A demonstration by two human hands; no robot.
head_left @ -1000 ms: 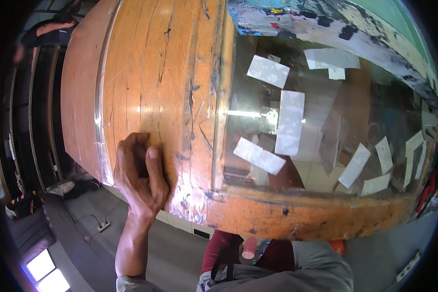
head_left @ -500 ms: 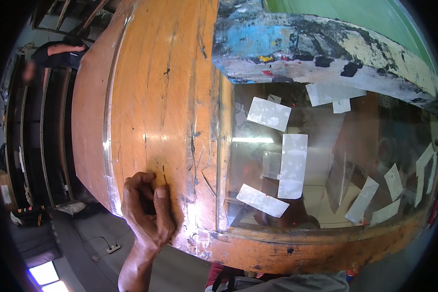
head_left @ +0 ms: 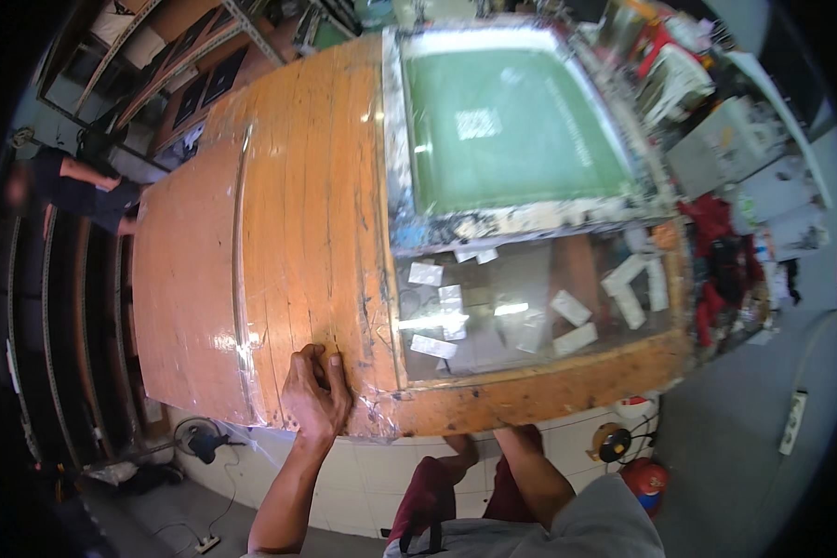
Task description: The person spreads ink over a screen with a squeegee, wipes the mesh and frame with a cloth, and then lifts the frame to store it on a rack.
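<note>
My left hand [head_left: 316, 395] rests on the near edge of a worn orange-brown wooden table [head_left: 298, 223], fingers curled in and thumb lying alongside. Nothing shows in its fingers. My right forearm [head_left: 535, 474] reaches up to the table's front edge; the hand itself is hidden beneath the tabletop. Right of my left hand, a glass panel [head_left: 493, 358] is set into the table, with several pale rectangular pieces [head_left: 434, 346] on it. Beyond them, a paint-stained screen-printing frame [head_left: 474, 226] with green mesh [head_left: 521, 139] lies across the table.
A person [head_left: 84, 191] in dark clothes stands at the far left near metal racks [head_left: 93, 279]. Cluttered cloths and containers [head_left: 725, 251] crowd the right side. Below the table are a small fan [head_left: 200, 440] and a red round object [head_left: 644, 484]. A power strip [head_left: 792, 423] is at the right.
The view has pulled back, so the whole green screen and the right-side clutter now show. My right forearm has come into sight. My left hand stays curled at the table's near edge.
</note>
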